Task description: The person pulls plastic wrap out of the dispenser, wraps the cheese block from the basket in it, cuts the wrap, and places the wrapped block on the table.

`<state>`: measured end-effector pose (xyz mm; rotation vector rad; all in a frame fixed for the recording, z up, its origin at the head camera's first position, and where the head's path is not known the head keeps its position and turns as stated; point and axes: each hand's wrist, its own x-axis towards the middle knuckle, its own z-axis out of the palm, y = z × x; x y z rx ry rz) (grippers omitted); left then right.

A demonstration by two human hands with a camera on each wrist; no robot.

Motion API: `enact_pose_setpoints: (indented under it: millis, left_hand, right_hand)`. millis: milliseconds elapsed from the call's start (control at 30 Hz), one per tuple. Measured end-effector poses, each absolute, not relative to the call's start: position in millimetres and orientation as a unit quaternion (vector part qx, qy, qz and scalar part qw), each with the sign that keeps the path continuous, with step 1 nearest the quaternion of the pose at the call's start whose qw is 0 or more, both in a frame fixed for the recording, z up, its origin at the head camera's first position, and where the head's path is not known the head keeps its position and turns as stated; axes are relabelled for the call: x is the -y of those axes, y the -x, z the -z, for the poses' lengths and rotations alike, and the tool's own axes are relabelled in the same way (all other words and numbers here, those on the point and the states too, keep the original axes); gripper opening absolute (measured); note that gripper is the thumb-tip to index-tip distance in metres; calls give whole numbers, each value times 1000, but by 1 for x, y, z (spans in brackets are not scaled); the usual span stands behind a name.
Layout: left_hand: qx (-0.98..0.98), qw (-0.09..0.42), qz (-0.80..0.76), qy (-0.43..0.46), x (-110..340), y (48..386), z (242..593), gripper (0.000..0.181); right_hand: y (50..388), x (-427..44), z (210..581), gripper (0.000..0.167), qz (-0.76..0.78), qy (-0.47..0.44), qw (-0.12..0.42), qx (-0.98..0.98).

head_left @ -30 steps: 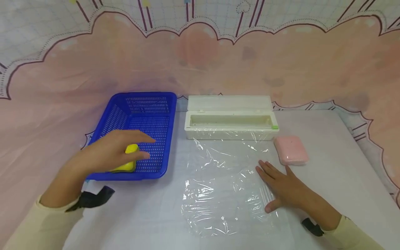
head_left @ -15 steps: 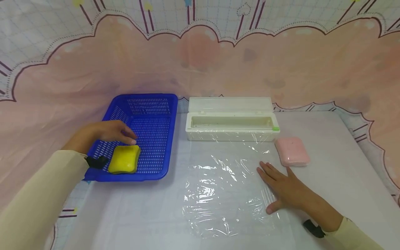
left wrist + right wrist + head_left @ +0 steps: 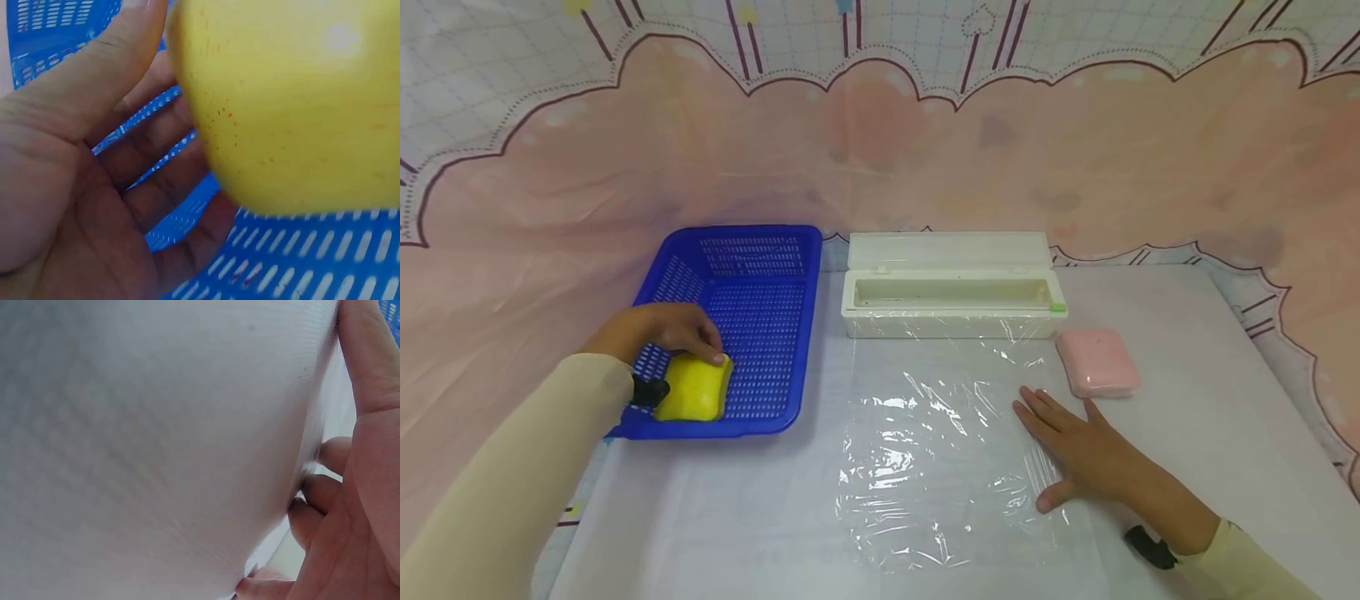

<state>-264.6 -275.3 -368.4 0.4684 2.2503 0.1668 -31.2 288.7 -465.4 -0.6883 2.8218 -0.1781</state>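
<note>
A yellow rounded-square block (image 3: 692,390) with small brown specks lies in the near part of a blue plastic basket (image 3: 808,350). My left hand (image 3: 681,329) grips its far edge, thumb on top; in the left wrist view the fingers (image 3: 169,169) curl along the side of the block. My right hand (image 3: 1086,450) presses spread fingers on the right edge of a sheet of clear cling film (image 3: 925,467). That film stretches toward me over the white cloth from a white cling film dispenser (image 3: 955,325), whose lid is raised.
A pink rounded-square block (image 3: 1097,362), shiny as if wrapped in film, sits beyond my right hand, right of the dispenser. On the dispenser's front right corner is a green tab (image 3: 1057,307). A patterned cloth backdrop (image 3: 880,167) rises behind everything.
My left hand has reached into the basket, passed beyond the yellow block and come back onto its far edge, taking hold. My right hand has stayed on the film.
</note>
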Motion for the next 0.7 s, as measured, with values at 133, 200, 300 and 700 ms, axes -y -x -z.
enact_pose_setpoints:
  millis: [133,200,300,700]
  left_hand:
    - [-887,414,-77,-188,269,264,370,33]
    - [-885,418,-84,-188,269,264,370,31]
    - [-882,417,-100,-194,273,264,368,31]
    - [-909,264,-245,-208,284,232,323,23]
  right_hand:
    - [31,-289,465,136,64,233,115,-964]
    - [31,-288,465,136,66,230,117,-964]
    - [31,-288,465,136,68,228,119,-964]
    - [31,-290,470,137,66,225,123,-964]
